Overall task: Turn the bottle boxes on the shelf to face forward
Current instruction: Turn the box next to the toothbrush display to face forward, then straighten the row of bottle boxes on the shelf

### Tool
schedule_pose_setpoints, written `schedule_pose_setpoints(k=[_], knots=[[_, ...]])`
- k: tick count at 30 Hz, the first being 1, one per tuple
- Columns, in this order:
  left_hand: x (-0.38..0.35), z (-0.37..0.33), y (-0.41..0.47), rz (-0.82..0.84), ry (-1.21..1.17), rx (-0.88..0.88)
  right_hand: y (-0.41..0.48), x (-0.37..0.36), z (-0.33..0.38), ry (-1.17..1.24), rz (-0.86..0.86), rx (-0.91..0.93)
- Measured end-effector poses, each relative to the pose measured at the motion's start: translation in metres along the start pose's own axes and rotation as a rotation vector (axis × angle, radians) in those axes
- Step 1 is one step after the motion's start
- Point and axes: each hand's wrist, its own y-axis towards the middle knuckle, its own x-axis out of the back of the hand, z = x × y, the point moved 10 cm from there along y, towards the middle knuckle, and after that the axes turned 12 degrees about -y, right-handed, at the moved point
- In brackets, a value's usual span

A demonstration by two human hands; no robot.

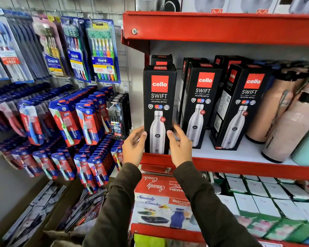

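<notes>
Two hands frame the leftmost bottle box [158,111] at the shelf's [239,166] front left corner: our left hand [133,146] presses its left edge, our right hand [179,146] its right, both closed lightly on the lower part. It stands upright, long axis vertical, front squarely toward us. The middle box [199,106] and the right box [239,109] look angled; our right hand is nearer them.

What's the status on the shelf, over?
Both hands, left and right, gripping left box, facing forward. Right box angled. Nothing blocking.
</notes>
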Motion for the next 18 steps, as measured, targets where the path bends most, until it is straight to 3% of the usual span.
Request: schedule_pose_setpoints(k=[7,9,13,15,18], knots=[[-0.004,-0.004,-0.004,-0.023,0.042,-0.004,-0.002,0.003,0.009,-0.063,0.015,0.04],[-0.003,-0.009,-0.012,-0.095,0.052,-0.048,-0.002,0.005,0.005,-0.067,0.009,0.038],[0.003,-0.039,-0.042,-0.337,0.093,-0.346,0.002,0.051,0.002,-0.082,-0.238,0.107],[-0.017,-0.056,-0.053,-0.302,0.157,-0.507,0.006,0.082,0.003,-0.069,-0.379,0.139],[-0.071,-0.075,-0.059,-0.133,0.199,-0.626,0.02,0.107,-0.008,-0.047,-0.424,0.115]])
